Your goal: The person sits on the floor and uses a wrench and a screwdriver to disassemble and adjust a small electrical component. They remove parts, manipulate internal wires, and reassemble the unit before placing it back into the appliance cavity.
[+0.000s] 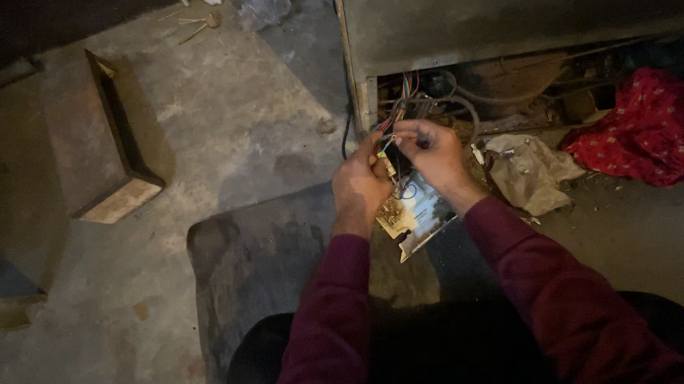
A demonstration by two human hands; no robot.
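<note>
Fingers of left hand (pixel 360 184) and right hand (pixel 435 155) pinch thin coloured wires (pixel 397 113) above a glossy card (pixel 416 215)

Long maroon sleeves, bare hands, dark trousers.

A flat printed card or sheet (pixel 413 215) lies on the floor just below the two hands, partly covered by them. It is roughly rectangular and tilted, with one corner pointing down and to the left. Its surface looks glossy, pale blue-grey on the right part and yellowish-brown with dark specks on the left. What is printed on it is too dim to tell. A crumpled clear plastic bag (pixel 266 5) lies on the floor at the top edge, well apart from the card.
</note>
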